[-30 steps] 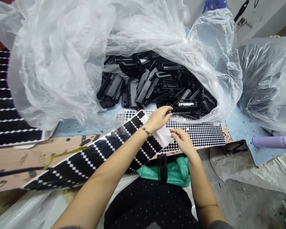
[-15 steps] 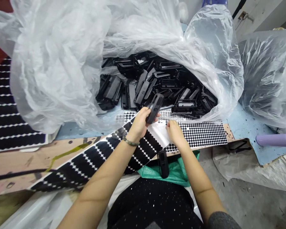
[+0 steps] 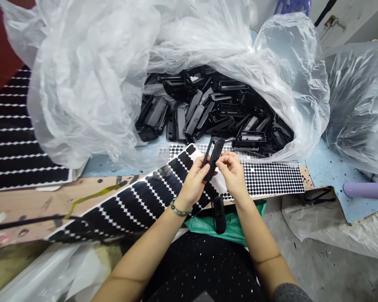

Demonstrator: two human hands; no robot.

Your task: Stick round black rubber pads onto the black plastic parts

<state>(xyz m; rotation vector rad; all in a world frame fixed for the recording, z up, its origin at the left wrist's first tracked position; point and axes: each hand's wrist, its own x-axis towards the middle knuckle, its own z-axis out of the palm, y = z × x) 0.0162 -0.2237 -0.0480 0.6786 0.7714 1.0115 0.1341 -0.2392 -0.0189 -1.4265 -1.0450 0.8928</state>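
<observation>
The black plastic piece (image 3: 216,153) is up between both hands, tilted just above the bench edge, and from where I stand it looks to be partway through its handling. The left hand (image 3: 193,182), a beaded bracelet (image 3: 180,209) at its wrist, has its thumb and fingers closed around the lower part of it. The right hand (image 3: 233,174) meets it from the other side, thumb and forefinger drawn close together at its edge; whether they grip that edge or pinch something small there, I can't tell. Under the hands, a sheet with rows of larger black dots (image 3: 135,197) runs slantwise over the bench edge, and to the right lies a sheet of small black dots (image 3: 274,178), with plenty of its dots in place. Nearer the person's lap, a second black piece (image 3: 219,216) sits upright against a green cloth (image 3: 236,226); whether that one is finished, I couldn't say. Beyond the hands, the mouth of a big clear plastic bag (image 3: 91,84) gapes over a heap of black pieces (image 3: 192,115), untouched by either hand. Judging by that heap, far more is left than the one in hand. Another full-looking bag (image 3: 359,109) stands off to the right, past it all.
</observation>
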